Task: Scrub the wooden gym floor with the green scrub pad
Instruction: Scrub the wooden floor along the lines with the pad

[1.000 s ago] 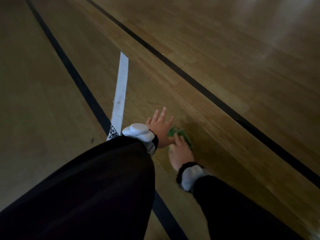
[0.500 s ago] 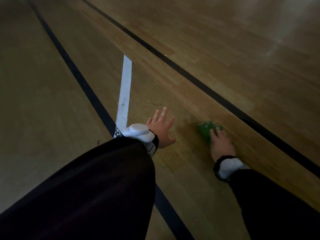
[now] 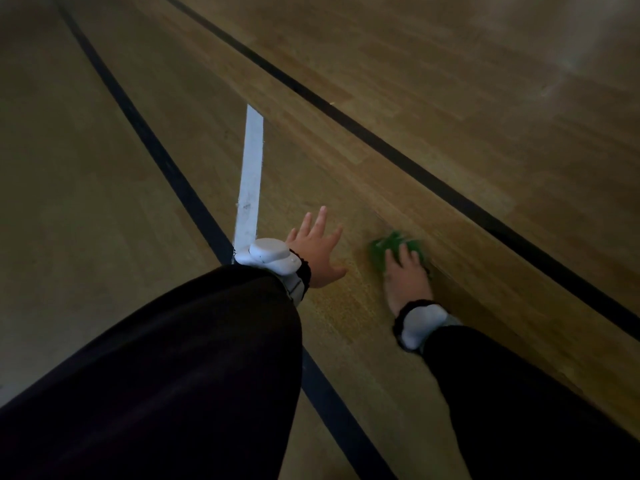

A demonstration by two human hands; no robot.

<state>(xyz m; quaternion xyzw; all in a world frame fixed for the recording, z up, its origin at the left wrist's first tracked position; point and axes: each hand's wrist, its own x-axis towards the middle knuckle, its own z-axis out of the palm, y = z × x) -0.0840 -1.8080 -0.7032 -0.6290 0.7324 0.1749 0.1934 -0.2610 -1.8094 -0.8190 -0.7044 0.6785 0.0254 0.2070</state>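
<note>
Floor: I see a shiny brown wooden gym floor [image 3: 450, 133] made of long boards, all around the hands.

Pad: the fuzzy green scrub pad [image 3: 391, 249] lies flat on the floor, right of the middle, a bit blurry. It sits between the two black lines, nearer to the right one.

Right hand: my right hand [image 3: 408, 278] lies on top of the near part of the pad. Its fingers [image 3: 403, 254] look fairly straight and press down on the pad. They do not seem to curl round it, but the blur makes this hard to see.

Left hand: my left hand [image 3: 317, 252] is just left of the pad and does not touch it. Its fingers are spread out and loose, and they hold nothing. I cannot tell if the palm is on the floor.

Sleeves: both arms wear long black sleeves [image 3: 173, 375]. The left one is big and close to the camera.

Wrist bands: a white band with a round white box [image 3: 272, 256] is on the left wrist. A white band [image 3: 420, 322] is on the right wrist.

Lines: a thin black line [image 3: 166, 161] runs from far left to near middle and goes under the left arm. Another black line [image 3: 433, 178] runs far to near on the right side. A short white strip [image 3: 251, 174] lies between them and ends by the left wrist.
</note>
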